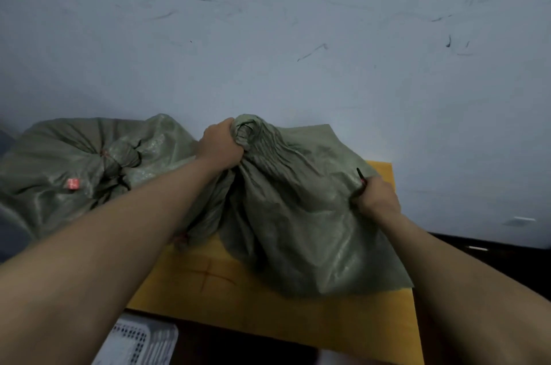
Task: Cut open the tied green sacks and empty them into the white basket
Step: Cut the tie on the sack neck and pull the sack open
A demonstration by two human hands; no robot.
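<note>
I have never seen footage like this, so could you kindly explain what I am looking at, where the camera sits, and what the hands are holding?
There is no machine here: these are a person's two bare arms, filmed by one wide-angle camera worn on the head, looking forward and down. The left hand grips the bunched neck of a green sack that lies on a yellow table against a pale wall. The right hand holds that sack's far side together with a small dark tool with red on it; it may be a cutter, but it is too small to tell. A second green sack, still tied shut, lies to the left. A corner of the white basket shows below the table's near edge.
</note>
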